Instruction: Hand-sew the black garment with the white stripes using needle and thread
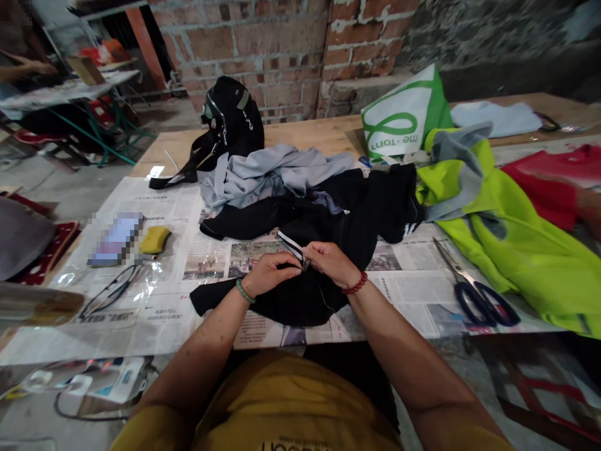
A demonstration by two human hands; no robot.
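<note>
Newspapered table (pixel 154 326): two hands (pixel 272 274) pinch one strip (pixel 291 245) over one black garment (pixel 291 307).

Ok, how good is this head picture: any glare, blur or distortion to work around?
Head view: light is dim, so the black garment shows few folds; the phone is pixelated; small glossy highlights mark the newspaper near it; outer edges look stretched and soft; left hand and right hand are readable, but fine detail on the strip between them is unclear.

Likely garment workshop: brick wall (pixel 263 56), scissors (pixel 464 276), clothes (pixel 298 300), newspapered table (pixel 314 133).
</note>
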